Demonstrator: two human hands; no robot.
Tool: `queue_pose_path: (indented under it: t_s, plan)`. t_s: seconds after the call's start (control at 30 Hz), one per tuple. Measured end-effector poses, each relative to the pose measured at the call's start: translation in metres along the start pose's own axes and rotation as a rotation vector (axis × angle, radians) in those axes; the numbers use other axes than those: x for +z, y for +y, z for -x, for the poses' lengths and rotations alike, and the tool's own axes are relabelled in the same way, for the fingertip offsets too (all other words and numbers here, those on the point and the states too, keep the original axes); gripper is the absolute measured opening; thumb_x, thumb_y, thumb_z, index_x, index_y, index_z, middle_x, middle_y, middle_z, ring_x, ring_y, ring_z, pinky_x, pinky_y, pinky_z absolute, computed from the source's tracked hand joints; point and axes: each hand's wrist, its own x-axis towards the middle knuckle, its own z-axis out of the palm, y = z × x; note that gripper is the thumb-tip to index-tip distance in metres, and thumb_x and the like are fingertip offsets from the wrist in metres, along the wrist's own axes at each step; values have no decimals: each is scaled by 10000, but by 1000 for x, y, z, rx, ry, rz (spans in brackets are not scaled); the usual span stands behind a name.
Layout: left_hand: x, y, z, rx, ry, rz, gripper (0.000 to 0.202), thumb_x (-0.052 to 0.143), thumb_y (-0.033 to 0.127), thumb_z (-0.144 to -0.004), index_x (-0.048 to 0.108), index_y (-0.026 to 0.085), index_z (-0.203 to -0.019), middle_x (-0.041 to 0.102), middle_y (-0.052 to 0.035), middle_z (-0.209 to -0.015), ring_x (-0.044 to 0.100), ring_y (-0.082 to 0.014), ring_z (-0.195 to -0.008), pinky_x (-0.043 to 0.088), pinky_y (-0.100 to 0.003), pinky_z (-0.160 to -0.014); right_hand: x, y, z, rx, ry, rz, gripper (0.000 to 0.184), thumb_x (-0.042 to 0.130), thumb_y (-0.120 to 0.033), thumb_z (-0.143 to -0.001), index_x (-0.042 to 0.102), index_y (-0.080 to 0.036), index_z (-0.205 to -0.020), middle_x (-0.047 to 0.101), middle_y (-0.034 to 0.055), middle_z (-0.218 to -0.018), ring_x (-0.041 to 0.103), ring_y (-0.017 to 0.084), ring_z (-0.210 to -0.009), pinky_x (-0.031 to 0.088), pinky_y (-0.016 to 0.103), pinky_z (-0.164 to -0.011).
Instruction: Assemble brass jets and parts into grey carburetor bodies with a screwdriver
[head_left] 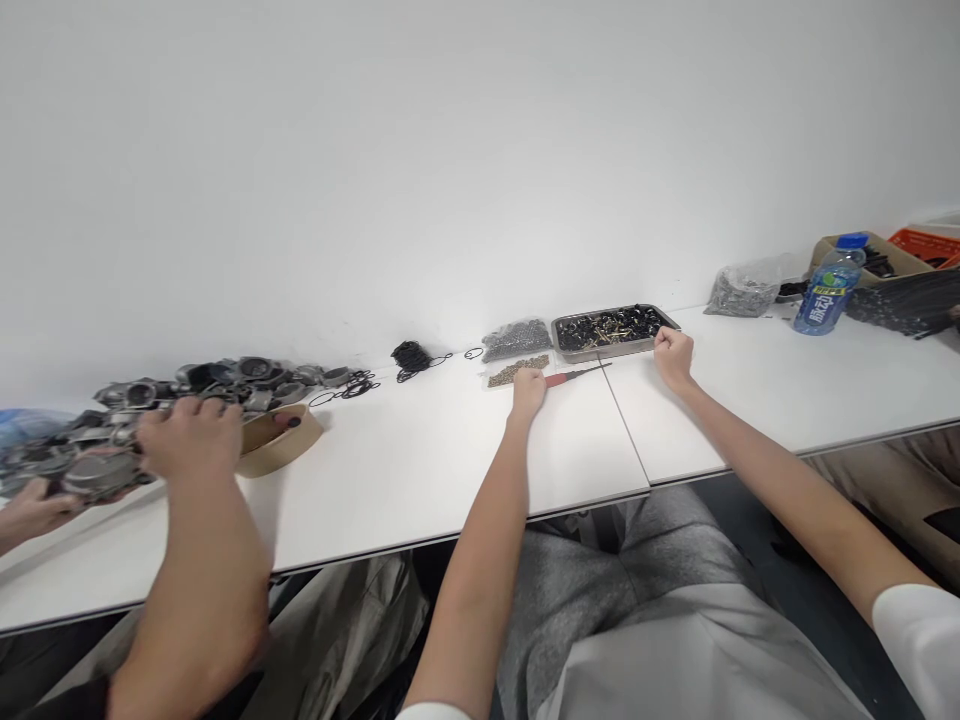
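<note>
My left hand [529, 388] is closed around the end of a red-handled screwdriver [556, 380]. Its thin dark shaft points right, low over the table. Just behind this hand lies a clear bag of small brass pieces [517, 371], with a bag of small grey parts [517, 340] beyond it. My right hand [675, 358] is curled into a fist at the right end of a metal tray [600, 353]. Black and brass-coloured small parts fill the tray. Whatever the right fingers may hold is hidden.
On the left, a co-worker's hands [191, 435] handle a grey housing [101, 472] beside a heap of similar ones and a tan round container [281, 455]. Black rings [411, 357] lie near the wall. A blue-capped bottle [825, 295] and bagged parts [742, 290] stand right.
</note>
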Motion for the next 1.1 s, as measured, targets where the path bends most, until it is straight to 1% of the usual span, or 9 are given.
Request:
queue_pose_path:
  t_s: [0.37, 0.53, 0.8, 0.87, 0.93, 1.0, 1.03, 1.1]
  plan:
    - [0, 3, 1, -1, -1, 7, 340, 547, 379, -911, 588, 160, -1167, 593, -87, -1204, 597, -209, -1049, 534, -405, -898, 0, 0, -1, -24, 12, -36, 176, 334, -51, -576, 316, -205, -490, 363, -24, -466, 375, 126, -497, 268, 272, -541]
    - [0, 5, 3, -22, -10, 21, 352, 557, 382, -905, 585, 153, -1171, 594, -85, -1200, 598, -217, -1051, 535, -409, -895, 0, -1, 0, -35, 3, -53, 176, 332, -54, -573, 304, -207, -490, 342, -26, -464, 352, 122, -489, 266, 270, -536]
    - [-4, 9, 2, -24, 5, 121, 350, 554, 386, -907, 583, 166, -1177, 590, -84, -1212, 591, -223, -1064, 534, -411, -899, 0, -3, 1, -48, -18, -65, 171, 339, -65, -581, 301, -211, -499, 353, -19, -472, 357, 125, -495, 263, 268, -525]
    - [-5, 9, 2, -20, 12, 151, 266, 569, 369, -899, 619, 181, -1080, 625, -73, -1136, 592, -221, -1032, 527, -384, -865, 0, -4, 2, -50, -24, -66, 169, 341, -68, -579, 301, -211, -498, 350, -19, -470, 350, 123, -490, 260, 266, -521]
    - [-5, 9, 2, -16, 19, 177, 128, 582, 288, -879, 641, 178, -847, 661, -71, -941, 582, -219, -943, 478, -339, -780, 0, -4, 2, -54, -31, -67, 169, 341, -69, -576, 300, -211, -496, 347, -19, -467, 342, 122, -484, 252, 266, -514]
    - [-5, 10, 2, -10, 24, 199, 207, 568, 184, -826, 561, 187, -619, 608, -71, -704, 539, -214, -825, 381, -329, -694, 1, -4, 2, -59, -38, -70, 168, 340, -70, -574, 300, -212, -493, 346, -18, -465, 337, 120, -478, 244, 266, -508]
    - [-5, 10, 2, -8, 25, 210, 256, 555, 143, -792, 504, 204, -549, 555, -67, -611, 508, -214, -779, 334, -333, -670, 1, -4, 2, -62, -41, -72, 168, 339, -71, -574, 300, -212, -492, 345, -18, -465, 336, 120, -476, 241, 267, -506]
    - [-4, 10, 2, -4, 27, 230, 298, 528, 106, -742, 424, 231, -493, 450, -48, -510, 454, -208, -722, 276, -332, -655, 2, -4, 2, -69, -49, -76, 166, 336, -72, -571, 302, -211, -488, 345, -19, -464, 338, 119, -472, 241, 266, -506]
